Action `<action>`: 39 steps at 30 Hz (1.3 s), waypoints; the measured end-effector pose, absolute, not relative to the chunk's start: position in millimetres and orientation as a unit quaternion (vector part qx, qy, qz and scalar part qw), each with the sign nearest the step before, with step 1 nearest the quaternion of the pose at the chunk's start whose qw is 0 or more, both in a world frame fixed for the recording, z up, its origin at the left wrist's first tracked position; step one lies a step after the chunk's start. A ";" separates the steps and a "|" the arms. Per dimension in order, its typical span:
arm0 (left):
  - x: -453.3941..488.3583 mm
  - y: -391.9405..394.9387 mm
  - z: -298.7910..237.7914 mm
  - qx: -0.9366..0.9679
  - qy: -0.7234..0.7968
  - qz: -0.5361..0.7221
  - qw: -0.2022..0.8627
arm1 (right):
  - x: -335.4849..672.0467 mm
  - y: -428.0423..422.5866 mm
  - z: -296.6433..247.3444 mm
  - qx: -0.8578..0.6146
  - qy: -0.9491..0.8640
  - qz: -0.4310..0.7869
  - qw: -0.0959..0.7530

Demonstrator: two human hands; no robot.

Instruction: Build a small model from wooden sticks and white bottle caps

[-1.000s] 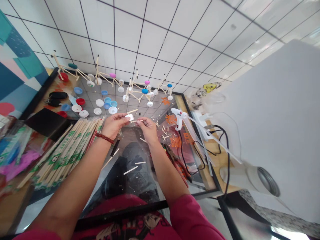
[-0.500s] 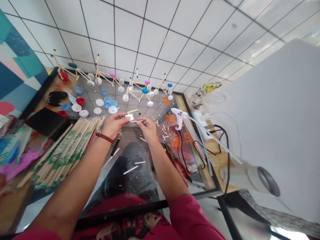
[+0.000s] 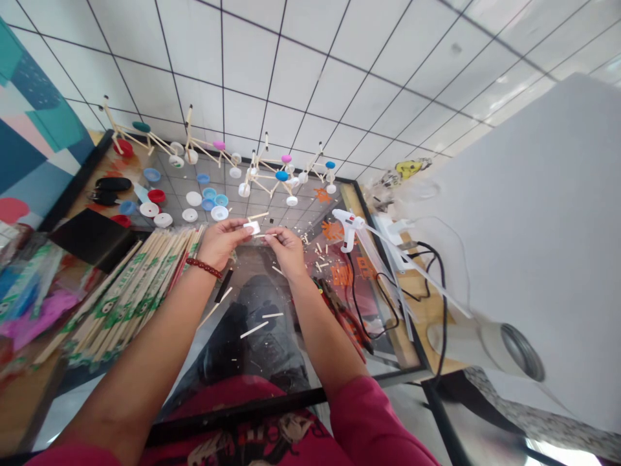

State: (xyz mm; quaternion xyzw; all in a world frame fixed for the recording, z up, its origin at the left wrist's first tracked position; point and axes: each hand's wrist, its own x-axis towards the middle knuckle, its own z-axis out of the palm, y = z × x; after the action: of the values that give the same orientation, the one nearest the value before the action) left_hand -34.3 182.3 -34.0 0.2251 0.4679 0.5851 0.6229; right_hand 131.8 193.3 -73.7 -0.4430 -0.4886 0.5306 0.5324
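Note:
Above a glass table (image 3: 291, 388), my left hand (image 3: 220, 241) pinches a small white bottle cap (image 3: 251, 227). A red bead bracelet sits on that wrist. My right hand (image 3: 287, 249) is closed on a thin short wooden stick (image 3: 267, 235) whose tip points at the cap. The two hands are close together, almost touching. Cut stick pieces (image 3: 253, 330) lie on the glass below them.
Stick-and-cap models (image 3: 264, 173) stand along the far edge, with loose coloured caps (image 3: 208, 200) in front. A pile of wrapped chopsticks (image 3: 130, 285) lies at left beside a black box (image 3: 90, 239). A white glue gun (image 3: 348, 228) with black cord, and a roll (image 3: 485, 346), lie at right.

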 end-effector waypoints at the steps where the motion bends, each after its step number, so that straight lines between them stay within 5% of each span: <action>1: -34.1 182.2 -34.0 0.225 0.467 0.586 0.623 | 131.8 193.4 -73.8 -0.443 -0.490 0.529 0.532; 39: -34.4 181.2 -33.6 0.237 0.469 0.585 0.618 | 132.0 192.5 -73.7 -0.448 -0.498 0.533 0.517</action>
State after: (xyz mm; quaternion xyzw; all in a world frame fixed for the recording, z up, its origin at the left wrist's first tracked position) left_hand -34.4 181.2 -33.6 0.2367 0.4685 0.5849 0.6183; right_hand 132.0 192.5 -73.7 -0.4479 -0.4980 0.5329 0.5171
